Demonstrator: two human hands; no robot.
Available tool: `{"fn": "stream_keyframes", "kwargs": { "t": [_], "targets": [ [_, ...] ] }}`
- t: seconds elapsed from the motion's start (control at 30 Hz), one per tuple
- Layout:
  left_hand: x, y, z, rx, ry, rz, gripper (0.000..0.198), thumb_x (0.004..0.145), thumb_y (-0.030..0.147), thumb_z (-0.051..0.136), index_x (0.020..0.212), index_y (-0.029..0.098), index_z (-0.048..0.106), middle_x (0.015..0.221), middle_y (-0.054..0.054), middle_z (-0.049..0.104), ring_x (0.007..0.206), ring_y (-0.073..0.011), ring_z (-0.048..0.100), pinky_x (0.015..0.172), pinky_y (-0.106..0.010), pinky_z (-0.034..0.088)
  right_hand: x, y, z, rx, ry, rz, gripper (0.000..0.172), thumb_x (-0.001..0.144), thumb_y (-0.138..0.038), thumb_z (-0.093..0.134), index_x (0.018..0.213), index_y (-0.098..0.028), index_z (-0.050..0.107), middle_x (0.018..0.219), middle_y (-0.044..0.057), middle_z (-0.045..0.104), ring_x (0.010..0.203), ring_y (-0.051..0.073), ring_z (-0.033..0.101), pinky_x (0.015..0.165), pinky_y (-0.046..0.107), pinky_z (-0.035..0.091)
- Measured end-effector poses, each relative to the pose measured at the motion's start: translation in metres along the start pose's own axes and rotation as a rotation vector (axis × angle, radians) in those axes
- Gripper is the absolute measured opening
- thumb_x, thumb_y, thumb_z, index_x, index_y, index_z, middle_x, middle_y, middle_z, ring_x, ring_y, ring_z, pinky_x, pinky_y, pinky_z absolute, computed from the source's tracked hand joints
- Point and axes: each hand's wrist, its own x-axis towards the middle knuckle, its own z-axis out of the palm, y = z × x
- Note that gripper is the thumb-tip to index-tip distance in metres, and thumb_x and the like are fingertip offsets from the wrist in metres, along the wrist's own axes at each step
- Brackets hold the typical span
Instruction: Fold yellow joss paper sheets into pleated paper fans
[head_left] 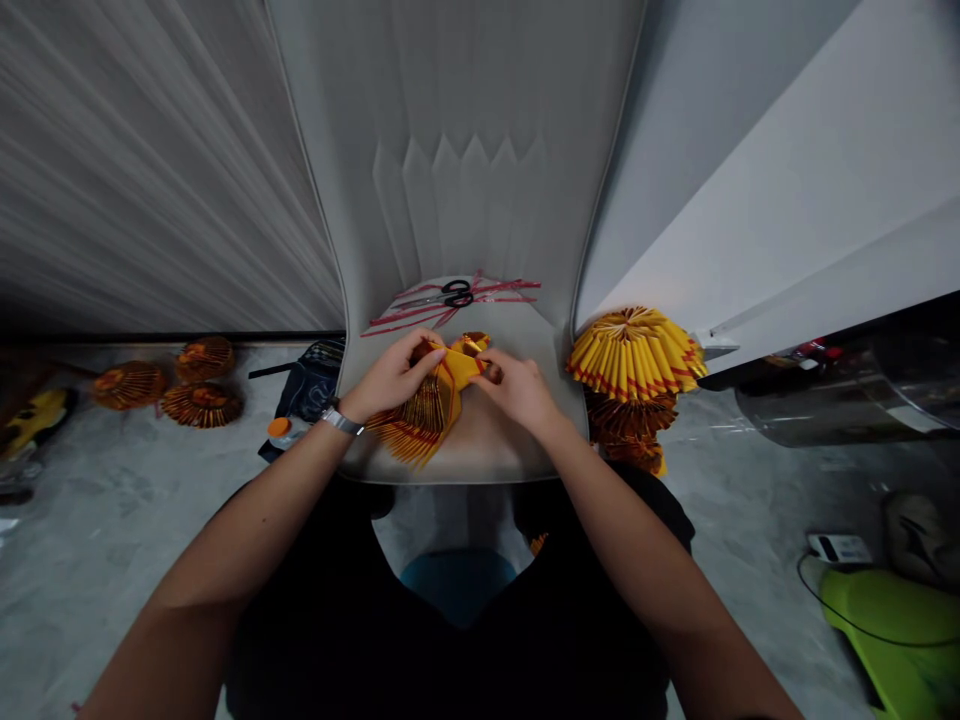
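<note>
My left hand (391, 375) and my right hand (519, 390) both grip a pleated sheet of yellow-and-gold paper (429, 420) with red stripes. Its fanned lower end hangs towards me, while its upper end is bunched between my hands. The paper rests partly on a pale grey padded seat (517, 455). Beyond my hands lie a pair of black-handled scissors (446, 296) and several thin red-and-white strips (450, 305). A stack of finished-looking yellow paper fans (634, 355) sits just past my right hand, at the seat's edge.
Several round orange-gold paper fans (201, 405) lie on the concrete floor at left, near a dark denim bag (311, 385). Grey upholstery rises behind the seat. A clear plastic bin (825, 405) stands at right, and a bright green object (885, 625) lies at lower right.
</note>
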Motion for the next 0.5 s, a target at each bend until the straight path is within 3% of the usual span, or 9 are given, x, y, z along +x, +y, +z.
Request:
{"fn": "stream_keyframes", "kwargs": {
  "t": [0.13, 0.3, 0.5],
  "targets": [
    [-0.002, 0.003, 0.003, 0.000, -0.003, 0.002, 0.028, 0.105, 0.048, 0.051, 0.108, 0.022, 0.061, 0.101, -0.005, 0.069, 0.095, -0.0211, 0.065, 0.089, -0.035, 0.054, 0.000, 0.004, 0.000, -0.046, -0.071, -0.055, 0.008, 0.096, -0.031, 0.073, 0.099, -0.024, 0.076, 0.088, 0.002, 0.078, 0.075, 0.018, 0.067, 0.069, 0.027, 0.040],
    [-0.003, 0.006, 0.005, -0.037, -0.022, -0.007, 0.027, 0.105, 0.048, 0.051, 0.110, 0.022, 0.059, 0.103, -0.004, 0.067, 0.093, -0.0195, 0.064, 0.088, -0.035, 0.055, 0.000, -0.003, 0.000, -0.125, -0.098, 0.023, 0.011, 0.098, -0.033, 0.071, 0.101, -0.025, 0.077, 0.091, 0.004, 0.080, 0.078, 0.021, 0.070, 0.070, 0.028, 0.041],
    [-0.006, 0.009, 0.006, -0.104, -0.058, -0.067, 0.051, 0.086, 0.043, 0.077, 0.123, 0.024, 0.048, 0.122, -0.006, 0.061, 0.103, -0.0201, 0.067, 0.092, -0.036, 0.057, 0.000, -0.013, -0.001, -0.077, -0.054, 0.134, 0.015, 0.098, -0.035, 0.070, 0.105, -0.026, 0.079, 0.091, 0.004, 0.082, 0.080, 0.023, 0.074, 0.071, 0.030, 0.045]
  ]
}}
